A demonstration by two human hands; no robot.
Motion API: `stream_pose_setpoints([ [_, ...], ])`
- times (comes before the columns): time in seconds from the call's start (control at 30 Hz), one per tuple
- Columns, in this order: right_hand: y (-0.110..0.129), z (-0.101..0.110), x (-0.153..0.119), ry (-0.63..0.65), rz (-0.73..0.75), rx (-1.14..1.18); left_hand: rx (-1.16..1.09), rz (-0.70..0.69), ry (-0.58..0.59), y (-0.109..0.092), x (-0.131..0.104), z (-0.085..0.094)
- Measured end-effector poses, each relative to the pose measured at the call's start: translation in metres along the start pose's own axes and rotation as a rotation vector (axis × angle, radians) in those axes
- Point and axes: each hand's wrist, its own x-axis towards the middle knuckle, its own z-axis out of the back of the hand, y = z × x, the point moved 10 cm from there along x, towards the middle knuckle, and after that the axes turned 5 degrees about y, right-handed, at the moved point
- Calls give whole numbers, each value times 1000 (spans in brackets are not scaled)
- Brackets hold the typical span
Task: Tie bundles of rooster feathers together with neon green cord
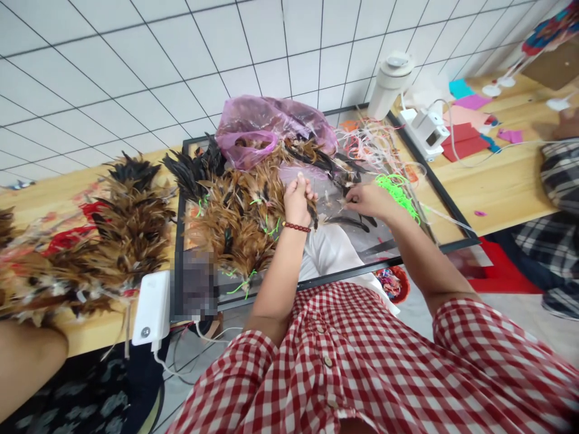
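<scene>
My left hand (299,196), with a beaded bracelet at its wrist, is closed around some feathers whose dark tips hang out beside the wrist. To its right, my right hand (362,199) has its fingers pinched together over loose dark feathers (362,222); whatever lies between the fingertips is too small to make out. Brown feather bundles (244,211) tied with green string fill the left of a black-framed glass panel (434,187). A pink plastic bag (275,129) holding feathers lies behind my hands. Green cords (398,194) sit just beyond my right wrist.
White and orange strings (371,144), a white bottle (389,84) and a power strip (423,134) stand at the back right. More feathers (131,223) and a white power bank (152,307) are at the left. Parts of other people show at both sides.
</scene>
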Motion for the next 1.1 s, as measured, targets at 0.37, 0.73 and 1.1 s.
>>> stream_pose_setpoints([
  [0.37, 21, 4, -11, -63, 190, -145, -82, 60, -3, 25, 3, 14],
  [0.73, -33, 26, 13, -342, 15, 473, -179, 95, -2, 34, 3, 16],
  [1.1, 41, -18, 42, -48, -98, 37, -206, 67, -1, 31, 3, 14],
])
